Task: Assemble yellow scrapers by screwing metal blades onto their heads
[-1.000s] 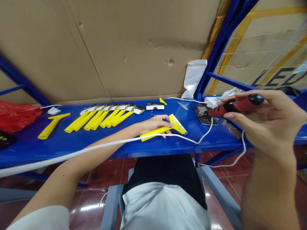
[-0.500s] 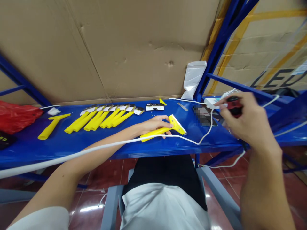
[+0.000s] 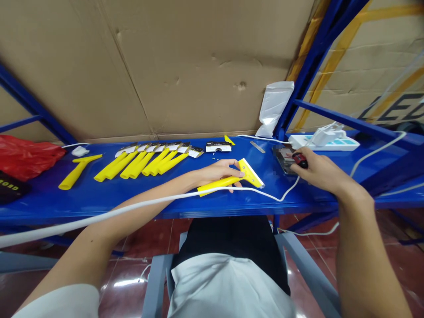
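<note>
My left hand (image 3: 225, 172) is closed around a yellow scraper (image 3: 250, 174), whose wide head with two screws and a pale blade edge points right. The scraper's handle lies low over the blue shelf. In my right hand (image 3: 318, 168) is a red-and-black handle (image 3: 300, 160), apparently a screwdriver's; its shaft is hidden. That hand is at the right edge of a dark phone (image 3: 281, 154). A white cable (image 3: 149, 202) crosses in front of my left forearm and the scraper.
Several yellow handles (image 3: 135, 163) with labels lie in a row on the blue shelf (image 3: 132, 196). Another yellow scraper piece (image 3: 74, 174) lies further left. Behind are a small black-and-white box (image 3: 218, 146), a metal blade (image 3: 257, 147) and a power strip (image 3: 344, 143).
My right hand has moved left and down with the red-and-black handle, from in front of the power strip to beside the phone. My left hand still holds the scraper; the view has shifted slightly.
</note>
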A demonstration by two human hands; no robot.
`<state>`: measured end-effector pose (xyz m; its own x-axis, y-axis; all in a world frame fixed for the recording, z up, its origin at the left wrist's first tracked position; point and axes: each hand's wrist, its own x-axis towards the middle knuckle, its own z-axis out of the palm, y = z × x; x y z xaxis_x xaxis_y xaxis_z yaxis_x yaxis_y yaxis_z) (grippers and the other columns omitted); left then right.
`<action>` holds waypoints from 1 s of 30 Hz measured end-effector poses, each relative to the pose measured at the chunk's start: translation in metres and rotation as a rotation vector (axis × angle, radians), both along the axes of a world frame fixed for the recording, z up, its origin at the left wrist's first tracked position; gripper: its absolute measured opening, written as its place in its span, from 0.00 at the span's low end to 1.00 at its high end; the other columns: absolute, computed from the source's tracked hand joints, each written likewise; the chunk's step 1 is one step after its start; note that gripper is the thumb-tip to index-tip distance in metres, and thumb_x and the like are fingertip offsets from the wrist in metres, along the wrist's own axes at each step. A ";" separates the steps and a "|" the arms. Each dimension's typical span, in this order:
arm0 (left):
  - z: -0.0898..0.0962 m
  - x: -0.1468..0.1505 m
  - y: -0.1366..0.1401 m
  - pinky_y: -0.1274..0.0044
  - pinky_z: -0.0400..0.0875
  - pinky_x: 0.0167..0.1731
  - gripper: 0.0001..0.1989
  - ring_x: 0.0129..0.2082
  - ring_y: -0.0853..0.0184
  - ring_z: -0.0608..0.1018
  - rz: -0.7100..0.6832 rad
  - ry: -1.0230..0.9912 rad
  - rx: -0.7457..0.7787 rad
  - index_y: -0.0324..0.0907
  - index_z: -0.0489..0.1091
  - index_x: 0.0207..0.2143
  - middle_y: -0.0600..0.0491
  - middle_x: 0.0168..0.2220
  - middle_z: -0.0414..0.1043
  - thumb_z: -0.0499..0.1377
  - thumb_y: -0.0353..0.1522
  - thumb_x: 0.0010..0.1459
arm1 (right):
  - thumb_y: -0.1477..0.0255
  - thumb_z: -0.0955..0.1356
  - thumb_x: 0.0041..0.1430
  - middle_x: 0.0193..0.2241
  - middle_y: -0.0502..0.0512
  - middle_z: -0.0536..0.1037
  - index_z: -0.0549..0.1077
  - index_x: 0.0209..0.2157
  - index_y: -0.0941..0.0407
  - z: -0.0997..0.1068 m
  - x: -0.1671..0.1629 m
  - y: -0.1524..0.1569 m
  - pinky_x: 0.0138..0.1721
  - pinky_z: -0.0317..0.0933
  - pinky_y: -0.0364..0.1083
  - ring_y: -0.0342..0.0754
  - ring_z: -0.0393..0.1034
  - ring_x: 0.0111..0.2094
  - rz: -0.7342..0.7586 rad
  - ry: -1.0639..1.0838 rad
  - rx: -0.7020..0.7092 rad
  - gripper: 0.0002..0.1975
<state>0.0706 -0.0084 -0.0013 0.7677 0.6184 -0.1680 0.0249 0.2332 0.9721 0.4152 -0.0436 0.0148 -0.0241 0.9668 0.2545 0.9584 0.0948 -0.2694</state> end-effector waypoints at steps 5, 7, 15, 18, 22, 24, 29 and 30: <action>-0.003 0.000 0.002 0.79 0.79 0.25 0.17 0.29 0.64 0.86 -0.023 -0.022 -0.002 0.40 0.69 0.48 0.45 0.35 0.84 0.73 0.32 0.64 | 0.57 0.67 0.62 0.39 0.64 0.83 0.67 0.51 0.52 0.008 0.000 -0.008 0.37 0.64 0.52 0.60 0.76 0.32 -0.036 0.066 -0.015 0.20; -0.001 0.000 0.001 0.78 0.79 0.25 0.17 0.29 0.64 0.86 -0.033 -0.016 -0.004 0.40 0.68 0.48 0.45 0.34 0.84 0.72 0.32 0.64 | 0.58 0.67 0.61 0.41 0.62 0.83 0.67 0.52 0.51 0.012 -0.002 -0.013 0.37 0.64 0.51 0.56 0.74 0.29 -0.042 0.123 0.036 0.20; 0.008 0.000 -0.004 0.77 0.80 0.25 0.15 0.28 0.64 0.85 -0.017 0.038 -0.031 0.39 0.69 0.49 0.45 0.34 0.84 0.70 0.31 0.65 | 0.58 0.68 0.57 0.34 0.59 0.80 0.68 0.50 0.51 0.021 -0.007 -0.022 0.36 0.63 0.52 0.56 0.73 0.28 -0.060 0.157 0.081 0.21; 0.007 0.000 -0.003 0.77 0.80 0.26 0.15 0.29 0.64 0.85 -0.028 0.034 -0.026 0.39 0.69 0.50 0.45 0.33 0.84 0.70 0.31 0.66 | 0.58 0.68 0.58 0.33 0.58 0.80 0.68 0.50 0.50 0.020 -0.004 -0.019 0.36 0.63 0.52 0.56 0.73 0.28 -0.068 0.157 0.051 0.20; 0.004 0.000 -0.002 0.77 0.80 0.25 0.16 0.29 0.64 0.86 -0.022 0.014 -0.035 0.39 0.69 0.49 0.45 0.35 0.84 0.71 0.31 0.65 | 0.58 0.68 0.58 0.32 0.58 0.79 0.68 0.49 0.51 0.020 -0.004 -0.018 0.35 0.64 0.52 0.55 0.73 0.27 -0.063 0.151 0.063 0.20; 0.004 0.001 -0.003 0.77 0.80 0.25 0.15 0.31 0.63 0.87 -0.007 0.004 -0.042 0.39 0.70 0.48 0.45 0.37 0.83 0.71 0.30 0.64 | 0.58 0.69 0.59 0.32 0.57 0.79 0.68 0.49 0.51 0.021 -0.006 -0.020 0.34 0.64 0.52 0.55 0.74 0.27 -0.045 0.159 0.069 0.19; 0.007 0.002 -0.005 0.78 0.79 0.24 0.15 0.28 0.65 0.85 -0.011 0.018 -0.033 0.39 0.69 0.46 0.46 0.37 0.83 0.72 0.31 0.64 | 0.55 0.71 0.65 0.28 0.51 0.76 0.66 0.50 0.51 0.025 -0.015 -0.030 0.29 0.66 0.52 0.51 0.72 0.21 -0.031 0.332 0.170 0.20; 0.006 0.001 -0.004 0.78 0.79 0.23 0.15 0.28 0.65 0.85 -0.018 0.021 -0.025 0.39 0.69 0.45 0.46 0.36 0.83 0.72 0.32 0.64 | 0.55 0.72 0.65 0.30 0.51 0.76 0.65 0.50 0.50 0.026 -0.017 -0.033 0.27 0.66 0.52 0.50 0.72 0.20 -0.004 0.394 0.227 0.21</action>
